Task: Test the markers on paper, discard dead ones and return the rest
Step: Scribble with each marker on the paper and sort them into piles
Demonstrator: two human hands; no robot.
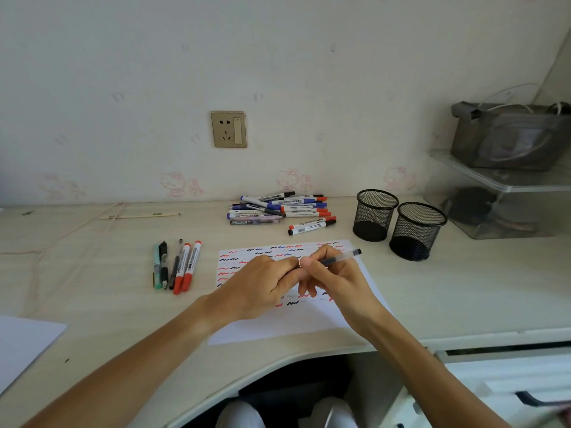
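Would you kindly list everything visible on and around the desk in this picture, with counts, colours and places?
Test paper: one, white with red, black and blue squiggles, desk centre.
Marker pile: many, count unclear, red, blue and black caps, behind the paper.
Pen row: five, two red-capped markers and three slimmer pens, left of the paper.
Mesh cups: two, black, right of the paper.
Wall socket: one, gold.
Grey bag: one, on a clear shelf, far right.
Blank sheet: one, white, lower left.
Clear pen: one, dark-ended, in the right hand.
Left hand: fingers curled at the pen's end.
Right hand: grips the pen.
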